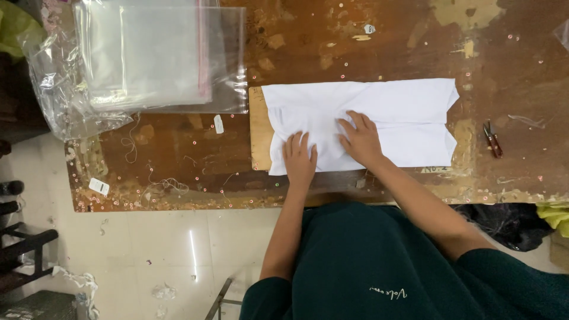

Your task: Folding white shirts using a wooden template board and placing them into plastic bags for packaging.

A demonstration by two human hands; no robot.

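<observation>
**Hands press a white garment flat on the folding board**

Both of your hands lie palm-down on the folded white garment (361,124), which is spread across the middle of the worn wooden bench (367,41). Your left hand (299,159) rests near the garment's lower left corner, fingers spread and flat, gripping nothing. Your right hand (360,139) sits just beside it toward the centre, fingers fanned out over a crease, also pressing, not holding. A thin board (258,127) shows under the garment's left edge.

By the look of it, the step in hand is smoothing: the cloth is already folded into a long rectangle, with a seam running along its right half. The next move would call for an even sweep outward so the folds stay square to the board.

A stack of clear plastic bags (148,53) lies at the bench's far left, well apart from the garment. Small thread snips (493,140) rest to the right, near the cloth's right edge but not touching it.
</observation>
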